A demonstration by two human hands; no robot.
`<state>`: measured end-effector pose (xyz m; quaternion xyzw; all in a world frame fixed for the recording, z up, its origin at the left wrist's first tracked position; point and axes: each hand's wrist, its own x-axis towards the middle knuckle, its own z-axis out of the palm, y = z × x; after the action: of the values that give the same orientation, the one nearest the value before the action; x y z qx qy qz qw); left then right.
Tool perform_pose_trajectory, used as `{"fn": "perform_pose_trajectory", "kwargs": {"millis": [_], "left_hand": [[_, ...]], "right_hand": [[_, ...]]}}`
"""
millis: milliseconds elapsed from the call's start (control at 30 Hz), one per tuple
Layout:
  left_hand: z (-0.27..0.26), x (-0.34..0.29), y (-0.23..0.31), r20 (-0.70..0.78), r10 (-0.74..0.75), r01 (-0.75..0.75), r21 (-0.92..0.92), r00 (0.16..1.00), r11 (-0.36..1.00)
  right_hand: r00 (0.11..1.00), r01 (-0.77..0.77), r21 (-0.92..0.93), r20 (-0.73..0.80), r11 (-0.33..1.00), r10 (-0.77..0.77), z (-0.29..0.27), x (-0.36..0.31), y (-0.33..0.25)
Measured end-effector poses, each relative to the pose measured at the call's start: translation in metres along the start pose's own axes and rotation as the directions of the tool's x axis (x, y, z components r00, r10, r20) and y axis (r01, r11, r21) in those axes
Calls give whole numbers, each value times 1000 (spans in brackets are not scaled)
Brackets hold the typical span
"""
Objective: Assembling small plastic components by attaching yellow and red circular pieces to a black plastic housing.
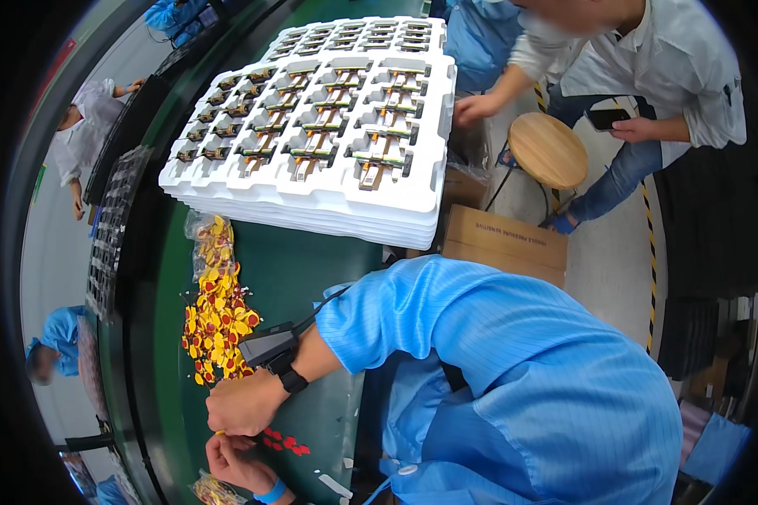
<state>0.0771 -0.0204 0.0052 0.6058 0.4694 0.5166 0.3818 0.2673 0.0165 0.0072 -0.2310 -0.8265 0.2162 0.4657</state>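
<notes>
Two hands work close together at the near edge of a dark green tabletop [312,269]. The picture is turned, so which hand is which takes some care: the right hand [246,404], on a forearm with a black wrist device and a blue short sleeve, is curled downward with fingertips pinched at the tabletop, apparently on a small yellow piece at its lower edge, though the piece is too small to make out for sure. The left hand [237,465], with a blue wristband, lies just below it, fingers bent inward; whether it grips anything cannot be told. Between and just beside the two hands lies one small cluster of red tabs [283,443], about half a dozen, flat on the green surface. Farther up sits one loose heap of yellow and red tabs [217,324], far too many to count, spilling from one clear plastic bag [204,240]. A second small bag of the same pieces [215,490] shows at the bottom edge near the left hand. Beyond the heap stands one stack of white moulded trays [312,198]; the top tray holds rows of small gold and green parts in pockets, roughly five across and five deep, and a second tray stack [358,35] lies behind it. Off the tabletop are one round wooden stool [547,150], one brown cardboard box [504,244], and one person in a white coat [648,59] holding a phone.
</notes>
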Motion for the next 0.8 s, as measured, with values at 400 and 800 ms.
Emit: {"fn": "perform_pose_trajectory", "kwargs": {"millis": [400, 800], "left_hand": [[0, 5, 12, 39, -118, 121, -87, 992, 989], [-5, -4, 19, 149, -144, 176, -234, 978, 956]], "right_hand": [[793, -523, 757, 264, 392, 549, -31, 23, 8], [755, -559, 806, 396, 195, 523, -34, 28, 0]]}}
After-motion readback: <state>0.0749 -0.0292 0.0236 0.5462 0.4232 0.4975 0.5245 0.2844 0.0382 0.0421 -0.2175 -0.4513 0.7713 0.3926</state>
